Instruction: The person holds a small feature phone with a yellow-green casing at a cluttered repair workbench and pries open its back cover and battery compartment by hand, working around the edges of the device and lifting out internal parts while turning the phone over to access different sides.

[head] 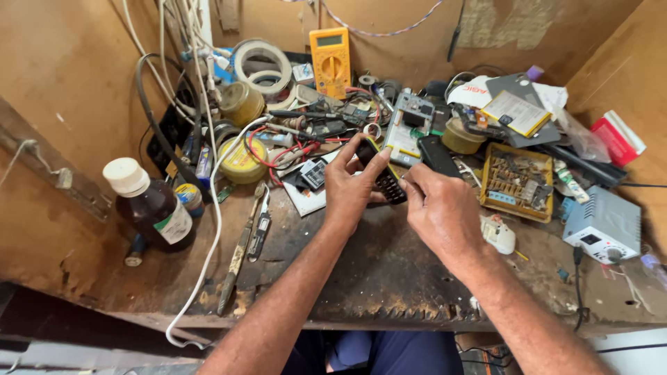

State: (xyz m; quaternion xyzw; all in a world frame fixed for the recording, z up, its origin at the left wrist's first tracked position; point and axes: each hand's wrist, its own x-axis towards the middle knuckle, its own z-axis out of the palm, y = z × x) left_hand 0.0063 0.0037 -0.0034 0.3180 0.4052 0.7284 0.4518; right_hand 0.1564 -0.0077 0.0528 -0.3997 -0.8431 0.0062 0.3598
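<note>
**A:** Plywood walls box in your scarred workbench, and it's packed. Head cam shows your left hand clamped around a small black keypad phone, thumb across its top, held just above the bench's middle.

**B:** Yep, and your right hand is pinched together against the phone's lower right edge, fingertips touching it. Brown bottle stands well off to your left, yellow multimeter leans at the back wall, yellow parts tray sits just right of your hands.
</note>
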